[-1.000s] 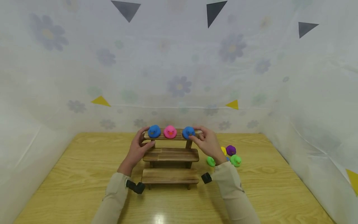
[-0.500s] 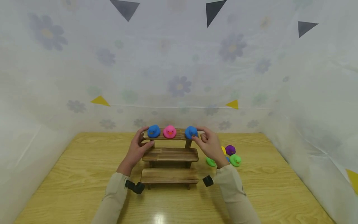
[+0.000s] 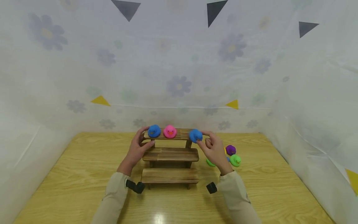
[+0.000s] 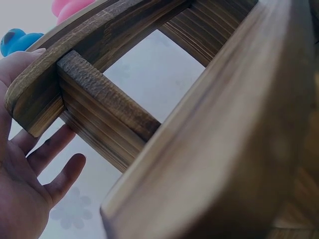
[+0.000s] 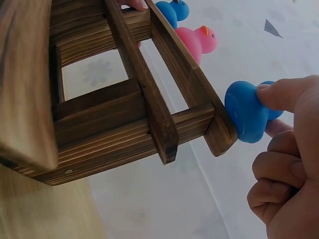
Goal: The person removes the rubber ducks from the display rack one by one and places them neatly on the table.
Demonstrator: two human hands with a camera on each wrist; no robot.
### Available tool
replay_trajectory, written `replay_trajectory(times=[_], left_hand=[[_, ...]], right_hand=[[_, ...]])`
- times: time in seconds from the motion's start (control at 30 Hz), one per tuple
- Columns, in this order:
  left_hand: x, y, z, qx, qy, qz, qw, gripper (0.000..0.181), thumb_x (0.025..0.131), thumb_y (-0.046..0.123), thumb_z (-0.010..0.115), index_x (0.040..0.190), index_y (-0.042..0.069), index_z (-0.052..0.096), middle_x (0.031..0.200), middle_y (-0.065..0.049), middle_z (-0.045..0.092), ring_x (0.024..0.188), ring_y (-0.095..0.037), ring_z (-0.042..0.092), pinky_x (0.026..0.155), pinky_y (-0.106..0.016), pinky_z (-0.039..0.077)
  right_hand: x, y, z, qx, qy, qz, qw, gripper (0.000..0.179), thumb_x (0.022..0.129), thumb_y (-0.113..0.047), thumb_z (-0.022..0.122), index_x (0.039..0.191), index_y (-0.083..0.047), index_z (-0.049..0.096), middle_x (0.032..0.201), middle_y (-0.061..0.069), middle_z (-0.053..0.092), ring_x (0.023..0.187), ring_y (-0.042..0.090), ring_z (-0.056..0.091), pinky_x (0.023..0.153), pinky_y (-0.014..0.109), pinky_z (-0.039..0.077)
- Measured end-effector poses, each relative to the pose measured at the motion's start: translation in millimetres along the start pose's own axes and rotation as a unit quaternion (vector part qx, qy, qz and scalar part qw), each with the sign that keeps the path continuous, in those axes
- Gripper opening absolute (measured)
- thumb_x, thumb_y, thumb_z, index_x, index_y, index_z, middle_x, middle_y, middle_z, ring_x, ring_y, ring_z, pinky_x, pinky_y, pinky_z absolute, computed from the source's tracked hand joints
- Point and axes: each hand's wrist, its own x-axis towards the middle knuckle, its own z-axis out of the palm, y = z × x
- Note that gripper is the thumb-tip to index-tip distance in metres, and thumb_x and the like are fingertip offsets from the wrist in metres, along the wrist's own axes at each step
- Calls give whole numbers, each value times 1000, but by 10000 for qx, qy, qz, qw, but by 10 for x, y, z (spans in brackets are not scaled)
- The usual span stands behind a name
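A three-tier wooden stand (image 3: pixel 170 154) is in the middle of the table. My left hand (image 3: pixel 136 151) holds the left end of its top shelf; in the left wrist view one digit lies over the edge and other fingers reach past the shelf's underside. Beside that hand sits a blue rubber duck (image 3: pixel 154 131), followed by a pink rubber duck (image 3: pixel 170 132). Between thumb and forefinger, my right hand (image 3: pixel 213 149) pinches another blue rubber duck (image 5: pixel 246 112) at the shelf's right end. The right wrist view shows this duck tilted, its underside visible; whether it touches the shelf I cannot tell.
Right of the stand, several ducks lie on the wooden table (image 3: pixel 265 186), among them a purple duck (image 3: pixel 231 150) and a green duck (image 3: pixel 235 160); my right hand partly hides others. White flower-patterned sheeting (image 3: pixel 179 62) surrounds the table behind and at both sides.
My right hand has shifted right with the blue rubber duck, from beside the pink duck to the shelf's right end. The duck has turned and tilted. My left hand stays in place.
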Motion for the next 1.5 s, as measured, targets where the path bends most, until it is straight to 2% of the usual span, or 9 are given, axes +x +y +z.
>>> replay_trajectory(times=[0.2,0.33,0.5,0.67,0.83,1.13,1.23,1.37,1.5], left_hand=[[28,-5,24,-30,-111,-7,9999,61,94,9,62,147,14,34,133,-22,51,112,-22,53,89,-24,49],[43,-6,47,-60,-134,6,9999,61,94,8,62,148,13,33,134,-22,51,114,-29,52,88,-25,49],[62,-22,48,-68,-211,13,9998,62,94,11,62,148,15,33,134,-22,50,112,-23,53,89,-25,49],[23,-37,3,-43,-27,-68,10000,62,93,8,63,148,14,34,134,-20,50,107,-13,53,87,-20,48],[-6,-24,-22,-20,22,-31,10000,62,93,7,63,148,12,34,133,-20,51,105,-10,53,88,-19,47],[-3,28,-33,-44,0,-86,10000,62,93,6,62,148,12,34,137,-20,49,106,-11,53,88,-18,46],[3,27,-40,-21,29,-64,10000,62,93,6,62,148,12,34,137,-20,49,106,-11,53,88,-18,46],[14,-19,-40,-18,67,-34,10000,61,93,6,62,147,13,35,137,-19,49,105,-8,53,88,-18,46],[10,-11,-32,-30,23,-36,10000,62,93,6,62,147,13,34,138,-20,49,105,-9,53,88,-19,47]], right_hand=[[-121,5,-56,-93,199,44,9997,30,86,5,67,116,7,61,48,4,25,43,-2,19,42,21,24],[-178,9,-92,-380,474,-181,9980,29,84,8,68,112,9,62,48,3,25,43,-2,18,41,20,22],[-259,58,-118,-442,732,-536,9949,30,79,13,68,109,12,61,47,3,25,42,0,19,38,19,20],[-342,107,-124,-529,723,-671,9937,32,79,13,69,110,12,61,47,2,26,40,2,19,36,18,21],[-405,163,-151,-559,755,-799,9924,33,78,16,68,110,12,61,46,2,25,39,4,19,36,18,20],[-601,261,-226,-883,597,-449,9933,31,77,15,70,106,12,61,46,0,26,38,3,20,36,16,21],[-670,446,-234,-983,506,-313,9934,32,78,11,71,109,10,62,46,-1,26,39,0,20,37,17,22],[-733,690,-263,-1056,159,3,9943,33,82,2,72,114,3,63,48,-7,26,43,-6,20,40,17,26],[-768,737,-310,-921,-367,419,9942,29,87,-7,71,114,0,64,51,-12,25,44,-5,20,41,18,28]])
